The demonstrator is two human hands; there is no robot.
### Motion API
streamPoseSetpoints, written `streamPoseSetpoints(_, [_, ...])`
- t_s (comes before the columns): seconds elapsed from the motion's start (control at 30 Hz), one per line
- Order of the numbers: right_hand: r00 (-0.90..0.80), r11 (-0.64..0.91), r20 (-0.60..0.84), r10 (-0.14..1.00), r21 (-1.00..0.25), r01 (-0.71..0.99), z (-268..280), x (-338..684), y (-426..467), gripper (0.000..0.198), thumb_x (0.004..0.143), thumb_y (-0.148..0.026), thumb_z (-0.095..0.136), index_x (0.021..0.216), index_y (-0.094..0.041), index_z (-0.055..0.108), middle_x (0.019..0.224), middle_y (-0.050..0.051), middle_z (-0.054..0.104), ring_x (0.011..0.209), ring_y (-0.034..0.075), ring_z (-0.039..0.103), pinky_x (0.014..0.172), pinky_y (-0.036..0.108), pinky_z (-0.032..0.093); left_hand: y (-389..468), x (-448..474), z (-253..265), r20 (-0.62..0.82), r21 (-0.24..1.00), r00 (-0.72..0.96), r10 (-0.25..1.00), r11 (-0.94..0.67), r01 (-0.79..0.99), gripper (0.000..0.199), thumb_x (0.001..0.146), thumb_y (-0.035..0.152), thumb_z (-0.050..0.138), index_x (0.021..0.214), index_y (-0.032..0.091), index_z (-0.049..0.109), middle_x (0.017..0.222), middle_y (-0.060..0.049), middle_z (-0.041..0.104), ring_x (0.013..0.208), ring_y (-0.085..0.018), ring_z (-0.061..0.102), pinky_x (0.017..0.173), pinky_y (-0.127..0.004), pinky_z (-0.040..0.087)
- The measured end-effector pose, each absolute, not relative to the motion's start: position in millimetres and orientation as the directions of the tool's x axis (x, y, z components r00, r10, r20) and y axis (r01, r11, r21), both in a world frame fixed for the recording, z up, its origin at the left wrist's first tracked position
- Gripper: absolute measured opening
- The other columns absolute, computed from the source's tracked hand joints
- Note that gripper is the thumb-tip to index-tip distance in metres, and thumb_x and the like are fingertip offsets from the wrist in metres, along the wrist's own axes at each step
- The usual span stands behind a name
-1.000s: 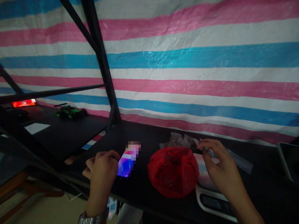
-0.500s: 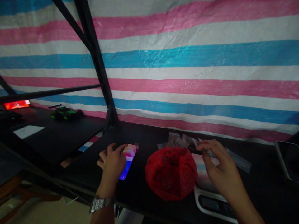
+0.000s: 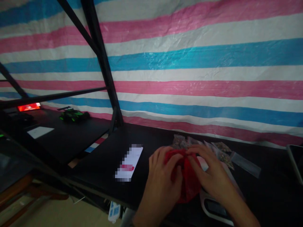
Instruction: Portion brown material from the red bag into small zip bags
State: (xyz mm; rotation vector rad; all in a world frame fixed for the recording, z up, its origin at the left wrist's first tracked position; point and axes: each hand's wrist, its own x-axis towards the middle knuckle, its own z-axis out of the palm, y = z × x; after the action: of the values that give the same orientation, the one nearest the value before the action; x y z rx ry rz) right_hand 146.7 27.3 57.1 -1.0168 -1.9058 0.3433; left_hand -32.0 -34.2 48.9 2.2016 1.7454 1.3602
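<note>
A red plastic bag (image 3: pixel 189 187) stands on the black table, its mouth facing up. My left hand (image 3: pixel 164 173) is closed on the left side of its rim, fingers curled over the opening. On the right side of the rim, the fingers of my right hand (image 3: pixel 211 171) pinch the plastic. Partly under my right forearm lies a white digital scale (image 3: pixel 205 208) with a dark display. Behind the bag are several small clear zip bags (image 3: pixel 224 157) with brownish contents, partly hidden by my hands.
A lit phone (image 3: pixel 129 164) lies left of the bag. A flat clear plastic bag (image 3: pixel 246 164) is at the right, near a dark device (image 3: pixel 295 160) at the edge. Black metal posts (image 3: pixel 104 72) rise at the left; beyond them sits a green-black toy car (image 3: pixel 73 115).
My left hand has left the phone and taken hold of the red bag. My right hand has moved left from over the scale to the bag's rim. The phone's screen has changed.
</note>
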Motion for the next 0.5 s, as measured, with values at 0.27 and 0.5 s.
streamPoseSetpoints(0.27, [-0.323,0.571,0.503,0.802,-0.484,0.664,35.2,131.8,30.7,0.046,0.081,-0.006,0.053,0.117,-0.027,0.074,0.121,0.01,0.072,0.116,0.032,0.064,0.105,0.056,0.052,-19.8,-54.6,30.9,0.369,0.583,-0.169,0.914,-0.086,0.808,0.052,0.092,-0.001,0.041,0.12,0.026,0.076,0.116,-0.01,0.066,0.105,-0.025,0.068,0.097,-0.043,0.057])
streamPoseSetpoints(0.5, [-0.276,0.655,0.632,0.724,-0.506,0.561,58.2,143.0,35.0,0.039,0.077,-0.002,0.044,0.09,-0.026,0.072,0.1,0.004,0.075,0.1,0.025,0.07,0.09,0.043,0.052,-28.1,-49.5,43.1,0.467,0.683,-0.411,0.783,-0.024,0.73,0.039,0.093,0.005,0.044,0.1,0.024,0.078,0.109,-0.008,0.064,0.102,-0.026,0.067,0.093,-0.043,0.057])
